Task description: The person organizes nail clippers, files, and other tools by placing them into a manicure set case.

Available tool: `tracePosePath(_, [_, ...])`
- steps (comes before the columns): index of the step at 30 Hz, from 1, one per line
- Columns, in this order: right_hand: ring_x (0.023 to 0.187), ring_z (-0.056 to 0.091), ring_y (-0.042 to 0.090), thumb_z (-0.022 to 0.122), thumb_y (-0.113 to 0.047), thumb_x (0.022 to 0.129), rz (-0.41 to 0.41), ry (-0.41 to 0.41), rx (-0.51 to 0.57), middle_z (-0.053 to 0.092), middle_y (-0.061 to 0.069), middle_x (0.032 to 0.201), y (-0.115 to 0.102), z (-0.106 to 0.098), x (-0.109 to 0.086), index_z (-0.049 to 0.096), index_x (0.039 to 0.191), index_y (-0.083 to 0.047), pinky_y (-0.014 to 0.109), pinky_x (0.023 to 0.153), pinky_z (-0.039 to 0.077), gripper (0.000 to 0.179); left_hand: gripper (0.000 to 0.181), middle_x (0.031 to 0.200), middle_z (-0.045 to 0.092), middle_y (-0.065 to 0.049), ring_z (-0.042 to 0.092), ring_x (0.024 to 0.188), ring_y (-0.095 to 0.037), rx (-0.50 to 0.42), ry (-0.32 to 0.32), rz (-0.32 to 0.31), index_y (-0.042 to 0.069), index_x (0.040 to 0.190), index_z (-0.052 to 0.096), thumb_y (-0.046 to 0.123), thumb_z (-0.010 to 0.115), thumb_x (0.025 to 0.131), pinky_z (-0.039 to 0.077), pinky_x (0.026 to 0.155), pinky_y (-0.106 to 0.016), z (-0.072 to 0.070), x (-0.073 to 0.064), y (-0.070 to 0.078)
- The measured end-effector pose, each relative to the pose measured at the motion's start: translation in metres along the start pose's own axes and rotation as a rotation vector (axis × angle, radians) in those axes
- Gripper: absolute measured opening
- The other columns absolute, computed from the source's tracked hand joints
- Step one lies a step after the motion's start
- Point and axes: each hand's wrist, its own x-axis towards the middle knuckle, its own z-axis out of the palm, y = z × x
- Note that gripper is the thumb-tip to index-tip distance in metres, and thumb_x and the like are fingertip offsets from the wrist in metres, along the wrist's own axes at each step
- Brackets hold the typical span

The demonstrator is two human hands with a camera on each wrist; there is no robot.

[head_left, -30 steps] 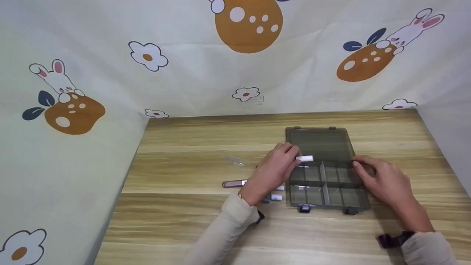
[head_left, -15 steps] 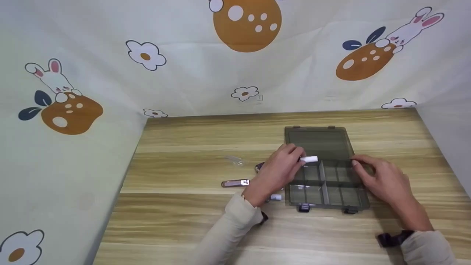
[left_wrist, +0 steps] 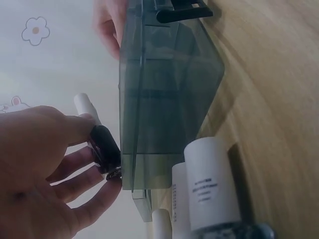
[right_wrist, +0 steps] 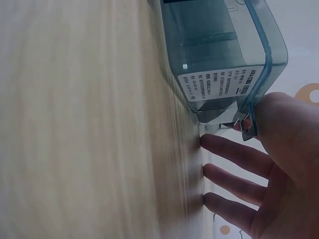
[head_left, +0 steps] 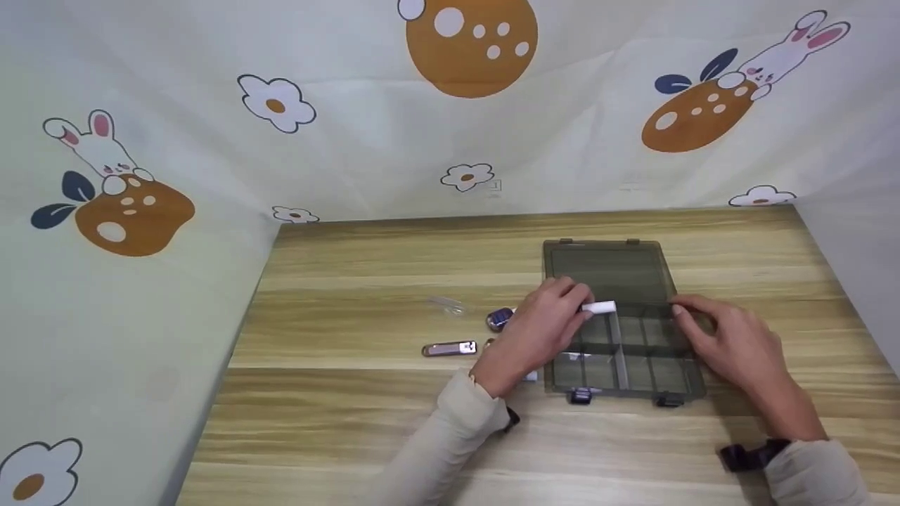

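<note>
My left hand (head_left: 541, 323) holds a nail polish bottle by its dark body (left_wrist: 103, 144), and the white cap (head_left: 599, 307) points right over the left rear compartments of a smoky see-through divided box (head_left: 619, 351). In the left wrist view, the bottle's lower end is right at the box's side wall. The box's lid (head_left: 608, 270) lies folded back behind it. My right hand (head_left: 738, 348) rests at the box's right rear corner, thumb at the rim by the hinge. Its outer fingers (right_wrist: 234, 154) stretch down to the tabletop in the right wrist view.
Left of the box lie a nail clipper (head_left: 450, 348), a dark blue rounded item (head_left: 500, 320) and small clear plastic pieces (head_left: 448, 305). White-capped bottles (left_wrist: 212, 184) lie close beside the box, partly behind my left forearm. A patterned cloth (head_left: 380, 154) hangs around the wooden table.
My left hand has moved slightly right with the nail polish bottle, further over the box, uncovering the nail clipper and the dark blue item. The right hand has stayed at the corner.
</note>
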Motion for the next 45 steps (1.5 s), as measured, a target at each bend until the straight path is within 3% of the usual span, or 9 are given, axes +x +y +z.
tracePosePath(8, [0.11,0.07,0.059,0.061,-0.047,0.109,-0.003,0.002,0.003,0.072,0.028,0.134,0.0,0.0,0.0,0.077,0.132,-0.023,0.069,0.063,0.052,0.038,0.02,0.115,0.069,0.004,0.067,0.106,-0.016,0.052,-0.031,-0.039,0.021,0.123,0.069,0.035,0.062,0.11,0.056,0.085,-0.032,0.003,-0.001,0.0])
tracePosePath(13, [0.109,0.071,0.059,0.063,-0.046,0.108,-0.01,0.023,0.01,0.074,0.027,0.131,0.001,0.001,0.0,0.079,0.13,-0.025,0.072,0.065,0.052,0.034,0.02,0.117,0.07,0.005,0.068,0.11,-0.016,0.14,-0.032,-0.04,0.022,0.123,0.067,0.037,0.06,0.111,0.056,0.093,-0.037,0.006,-0.002,-0.002])
tracePosePath(19, [0.109,0.071,0.059,0.064,-0.044,0.108,-0.017,0.044,0.013,0.075,0.027,0.129,0.001,0.002,-0.001,0.079,0.129,-0.025,0.076,0.07,0.052,0.033,0.012,0.113,0.073,0.007,0.07,0.107,-0.014,0.217,-0.001,-0.022,0.024,0.117,0.071,0.018,0.063,0.11,0.059,0.094,-0.038,0.008,-0.003,-0.004])
tracePosePath(30, [0.111,0.07,0.06,0.063,-0.046,0.108,-0.014,0.034,0.014,0.073,0.028,0.131,0.0,0.002,-0.001,0.078,0.13,-0.024,0.076,0.071,0.052,0.035,0.014,0.112,0.074,0.005,0.068,0.103,-0.014,0.131,-0.022,-0.026,0.022,0.115,0.073,0.014,0.068,0.105,0.059,0.087,-0.032,0.003,-0.006,-0.009])
tracePosePath(45, [0.11,0.07,0.06,0.061,-0.045,0.109,-0.016,0.027,0.006,0.074,0.027,0.13,0.001,0.001,-0.001,0.078,0.13,-0.022,0.075,0.071,0.052,0.036,0.014,0.115,0.073,0.001,0.069,0.107,-0.016,0.032,-0.04,-0.03,0.015,0.118,0.073,0.013,0.069,0.105,0.061,0.095,-0.029,-0.01,-0.025,-0.024])
